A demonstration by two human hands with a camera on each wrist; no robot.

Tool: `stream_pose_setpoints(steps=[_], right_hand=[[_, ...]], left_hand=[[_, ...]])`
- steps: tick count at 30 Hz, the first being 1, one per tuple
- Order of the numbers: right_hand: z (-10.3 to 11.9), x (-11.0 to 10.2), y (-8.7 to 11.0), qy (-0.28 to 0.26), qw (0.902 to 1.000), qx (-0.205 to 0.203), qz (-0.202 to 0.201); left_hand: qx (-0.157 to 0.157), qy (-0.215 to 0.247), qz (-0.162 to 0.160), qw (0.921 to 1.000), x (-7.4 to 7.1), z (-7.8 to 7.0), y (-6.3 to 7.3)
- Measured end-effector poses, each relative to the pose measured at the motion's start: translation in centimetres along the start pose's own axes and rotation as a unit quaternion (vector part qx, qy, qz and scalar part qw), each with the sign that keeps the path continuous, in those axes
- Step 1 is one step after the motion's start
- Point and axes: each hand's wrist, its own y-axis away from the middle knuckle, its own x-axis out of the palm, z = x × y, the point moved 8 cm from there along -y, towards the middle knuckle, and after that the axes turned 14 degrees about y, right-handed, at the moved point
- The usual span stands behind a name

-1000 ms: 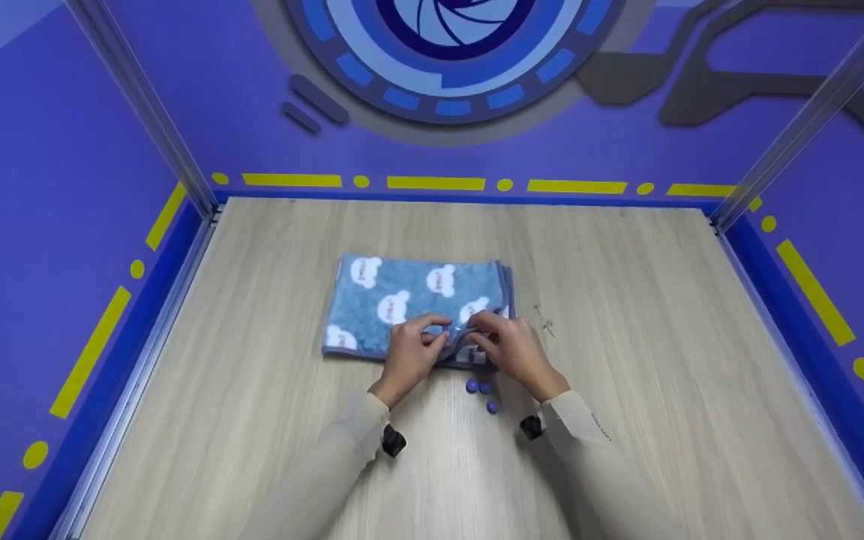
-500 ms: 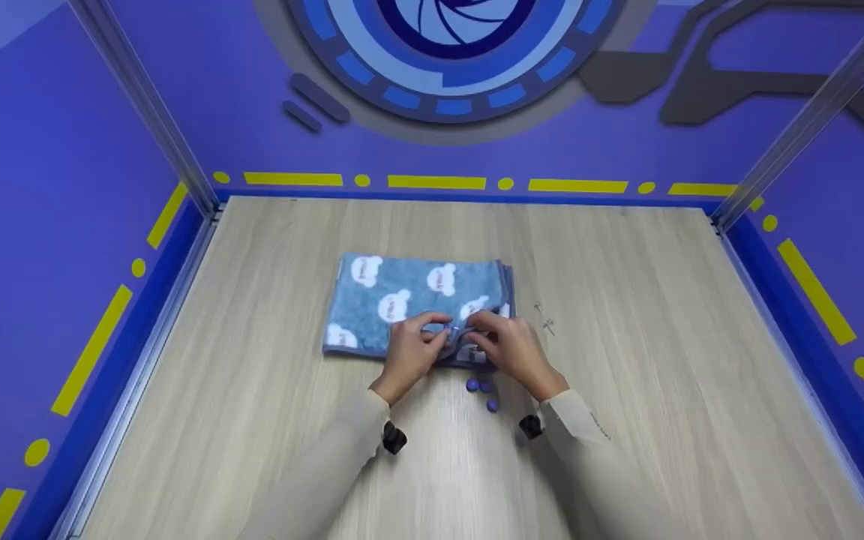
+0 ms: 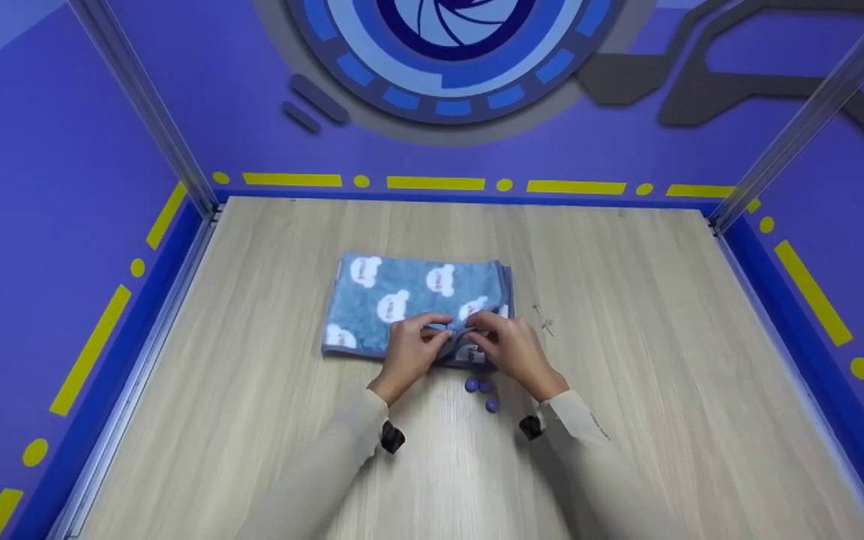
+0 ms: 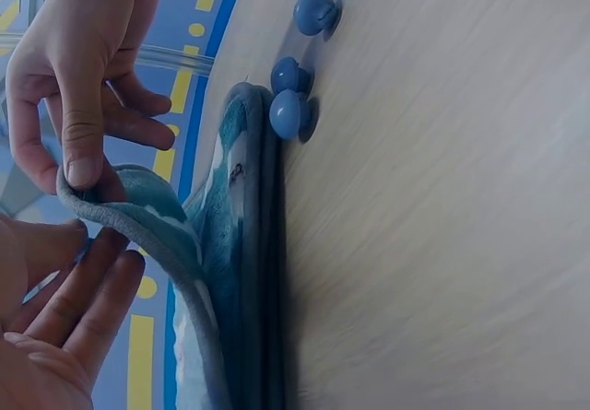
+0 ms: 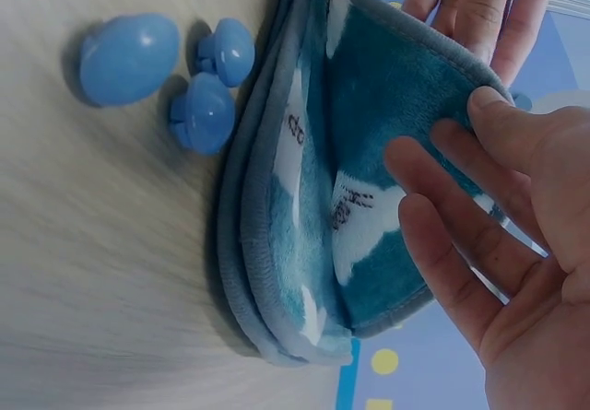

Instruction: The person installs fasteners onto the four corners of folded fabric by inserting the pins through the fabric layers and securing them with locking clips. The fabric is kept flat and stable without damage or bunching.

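Note:
A folded blue-grey fleece blanket point(image 3: 417, 279) with white bear heads lies on the table, its bound front edge lifted between both hands. My right hand point(image 3: 514, 349) pinches that edge, thumb on one face and fingertips on the other. Close beside it, my left hand point(image 3: 411, 349) pinches a small blue piece point(image 5: 523, 101) against the lifted layer; its fingers cover most of it. It resembles the three mushroom-shaped blue-purple quilt clips point(image 4: 290, 113) standing on the table just in front of the blanket, below the right hand.
To the right of the blanket, a few thin clear pin-like pieces point(image 3: 546, 322) lie on the wooden tabletop point(image 3: 252, 300). Purple-blue panels point(image 3: 477, 161) with yellow markings rise behind and at both sides, joined by metal posts point(image 3: 147, 105).
Both hands stay at the blanket's front edge with only slight finger shifts around the small blue piece. The clips on the table have not moved.

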Motion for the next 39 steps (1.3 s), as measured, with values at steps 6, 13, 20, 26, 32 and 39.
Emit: stream_pose_setpoints(steps=[6,13,20,26,32,39], right_hand=[[0.1,-0.1,-0.1,-0.006,1.0000,-0.001,-0.006],[0.2,-0.1,0.0,-0.019,0.9997,0.003,-0.012],[0.2,0.0,0.0,-0.009,0.9999,0.005,-0.012],[0.1,0.1,0.0,-0.008,0.9999,0.010,-0.008],[-0.1,-0.1,-0.1,-0.002,0.9999,0.015,-0.005],[-0.3,0.1,0.0,-0.005,0.9998,0.018,-0.001]], left_hand=[[0.016,-0.003,0.014,0.9998,0.1,-0.3,0.0],[0.008,0.005,0.008,0.9999,0.1,-0.1,-0.1],[-0.006,0.005,0.011,0.9999,0.4,-0.1,-0.2],[0.000,-0.002,0.016,0.9999,0.4,-0.2,-0.1],[0.036,-0.017,0.041,0.9984,0.4,-0.7,0.1],[0.082,-0.117,0.091,0.9855,0.7,-0.9,1.0]])
